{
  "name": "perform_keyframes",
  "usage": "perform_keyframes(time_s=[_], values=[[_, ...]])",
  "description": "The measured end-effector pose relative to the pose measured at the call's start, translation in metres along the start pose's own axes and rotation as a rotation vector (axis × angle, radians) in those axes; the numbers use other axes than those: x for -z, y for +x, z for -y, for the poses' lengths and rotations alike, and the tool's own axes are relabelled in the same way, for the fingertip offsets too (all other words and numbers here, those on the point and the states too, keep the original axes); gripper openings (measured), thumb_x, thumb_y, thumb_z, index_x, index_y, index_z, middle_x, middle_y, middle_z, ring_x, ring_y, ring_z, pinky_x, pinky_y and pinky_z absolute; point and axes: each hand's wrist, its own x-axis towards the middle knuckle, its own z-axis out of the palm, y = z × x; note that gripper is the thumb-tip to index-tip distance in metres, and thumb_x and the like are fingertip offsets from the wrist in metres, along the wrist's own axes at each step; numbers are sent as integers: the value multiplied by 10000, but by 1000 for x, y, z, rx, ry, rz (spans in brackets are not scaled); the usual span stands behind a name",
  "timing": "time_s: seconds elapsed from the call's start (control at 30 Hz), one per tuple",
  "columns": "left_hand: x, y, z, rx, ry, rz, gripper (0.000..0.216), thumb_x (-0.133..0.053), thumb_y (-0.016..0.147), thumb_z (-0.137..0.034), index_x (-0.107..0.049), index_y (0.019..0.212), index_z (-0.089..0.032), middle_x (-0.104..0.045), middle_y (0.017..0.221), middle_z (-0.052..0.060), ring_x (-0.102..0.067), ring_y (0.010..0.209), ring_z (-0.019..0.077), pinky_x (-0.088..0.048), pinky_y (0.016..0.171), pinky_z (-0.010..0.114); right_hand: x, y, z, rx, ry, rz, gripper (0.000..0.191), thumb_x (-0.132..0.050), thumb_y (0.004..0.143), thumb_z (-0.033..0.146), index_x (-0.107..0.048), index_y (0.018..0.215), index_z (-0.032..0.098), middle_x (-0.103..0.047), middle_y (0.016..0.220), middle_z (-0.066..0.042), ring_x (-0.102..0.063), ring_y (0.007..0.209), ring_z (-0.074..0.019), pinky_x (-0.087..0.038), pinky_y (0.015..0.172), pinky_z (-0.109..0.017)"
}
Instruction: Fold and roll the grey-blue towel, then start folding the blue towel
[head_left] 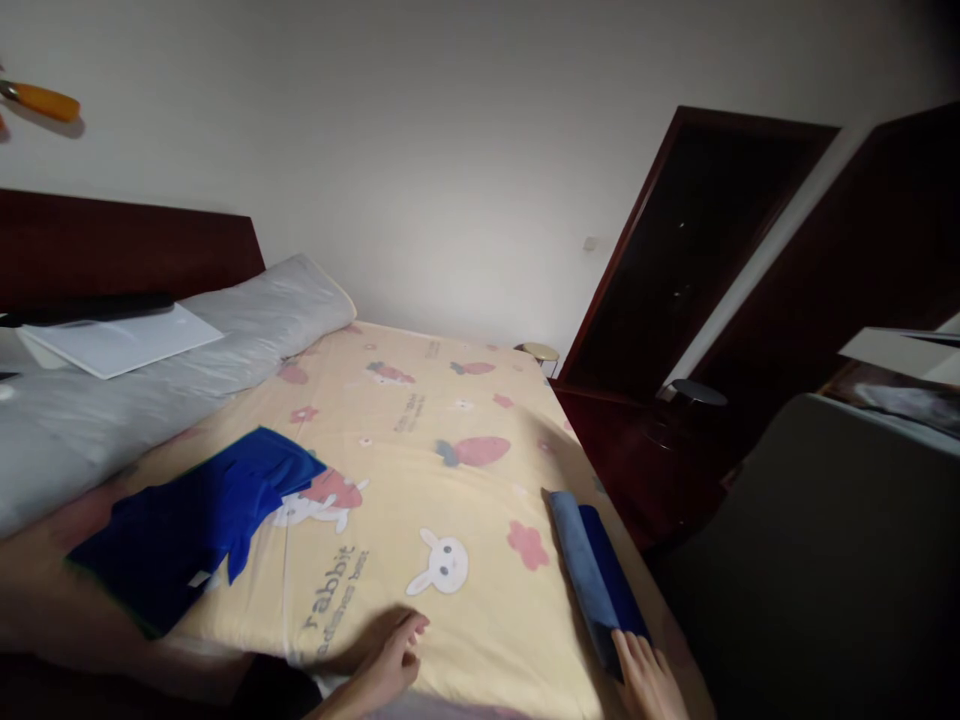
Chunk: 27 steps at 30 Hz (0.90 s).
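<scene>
On the right side of the bed lies a long folded or rolled cloth (589, 565), light blue on one side and dark blue on the other. My right hand (649, 675) is at its near end, fingers bent over the fabric; the thumb is hidden. Near the bed's front edge, my left hand (390, 660) hovers or rests with loosely curled fingers and nothing visible in them. A crumpled dark blue cloth (202, 515) with a small white tag is spread out to the left of that hand.
The bed has a yellow sheet (397, 420) with rabbit and radish prints. A grey bolster (277, 300) lies along the headboard (127, 240), with a white flat sheet or folder (127, 340) on it. Round stools (697, 392) stand by the dark door (697, 250). A dark grey surface (840, 540) borders the right.
</scene>
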Motion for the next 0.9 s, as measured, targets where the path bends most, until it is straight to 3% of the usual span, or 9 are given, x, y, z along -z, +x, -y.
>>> perform_keyframes(time_s=[0.17,0.27,0.33,0.43,0.53,0.6,0.73,0.9], values=[[25,6,-2,9,68,-108,438,-517,692,-86,-618,1090,-238,-657,993,17,-636,888,146,-514,817,249,30,13,15,-98,-47,251,501,-501,681,99,-699,1127,214,-694,1199,-158,-590,1162,-376,-448,952,-527],[65,19,6,42,193,-273,310,-531,738,-139,-660,1002,-236,-686,955,12,-648,871,152,-519,807,252,60,42,21,-163,-67,521,542,-434,698,37,-684,1147,208,-696,1198,-164,-610,1160,-351,-428,941,-557],[100,25,17,109,256,-362,290,-482,781,-147,-655,1004,-214,-694,988,35,-653,901,160,-515,836,268,79,64,25,-132,-47,594,499,-375,745,28,-699,1088,191,-736,1089,-161,-669,1051,-321,-402,941,-568],[158,16,35,234,387,-507,338,-435,800,-127,-631,1070,-175,-672,1104,94,-621,1042,214,-481,930,349,101,92,36,-98,-35,516,428,-368,799,77,-680,1076,175,-748,1023,-164,-686,985,-313,-381,920,-537],[210,-15,54,332,537,-671,440,-411,815,-119,-558,1230,-136,-539,1349,179,-463,1270,311,-366,1048,485,113,105,58,-90,-53,429,371,-363,838,125,-649,1070,165,-744,1017,-169,-683,983,-309,-382,862,-472],[236,-41,68,415,633,-723,486,-376,851,-154,-484,1321,-91,-451,1425,234,-394,1320,360,-342,1045,538,115,106,72,-102,-41,441,341,-338,859,145,-643,1010,163,-744,996,-164,-690,947,-303,-385,821,-449],[262,-76,97,661,793,-647,461,-397,856,-256,-552,1267,-120,-560,1316,214,-498,1210,384,-431,919,562,104,98,82,-132,68,500,306,-315,882,179,-621,877,196,-746,948,-131,-693,910,-286,-384,786,-423],[268,-77,105,658,769,-671,397,-392,833,-198,-639,1141,-158,-638,1141,168,-565,1103,330,-430,911,507,90,92,76,-148,144,448,290,-316,875,200,-583,764,228,-736,830,-90,-691,818,-264,-385,749,-406]])
